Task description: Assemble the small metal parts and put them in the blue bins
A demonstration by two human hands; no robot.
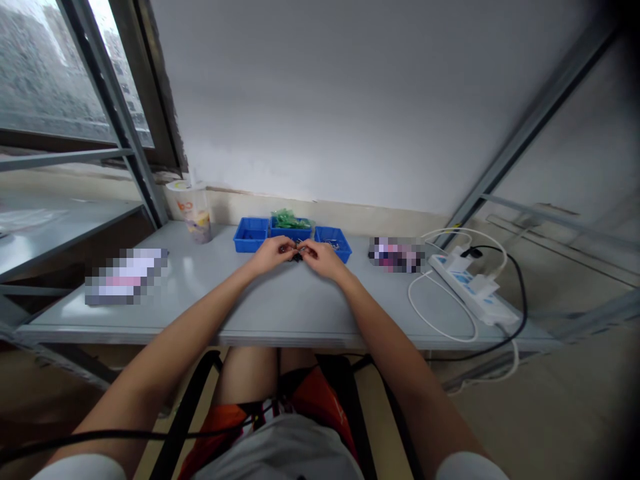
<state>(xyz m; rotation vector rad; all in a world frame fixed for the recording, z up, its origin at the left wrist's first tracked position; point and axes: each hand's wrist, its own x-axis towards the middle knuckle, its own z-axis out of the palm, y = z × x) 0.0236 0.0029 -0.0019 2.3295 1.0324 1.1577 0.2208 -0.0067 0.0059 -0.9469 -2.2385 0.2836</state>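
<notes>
My left hand point(273, 254) and my right hand point(323, 259) meet above the middle of the grey table, fingertips nearly touching. Both are closed in a pinch around something too small to make out. Small black pieces point(297, 257) show just below the fingertips; whether they are held or lie on the table, I cannot tell. Right behind the hands are three blue trays. The left tray point(250, 247) has dark contents, the middle tray point(291, 233) bears green plastic pieces point(286, 219), and small metallic bits point(331, 244) lie in the right tray point(344, 255), partly covered by my right hand.
A plastic drink cup point(194, 210) with a straw stands at the back left. Blurred-out flat objects lie at left point(125, 277) and right point(397, 256). A white power strip point(473, 293) with plugs and looping cables takes up the table's right end. Metal shelf posts frame both sides.
</notes>
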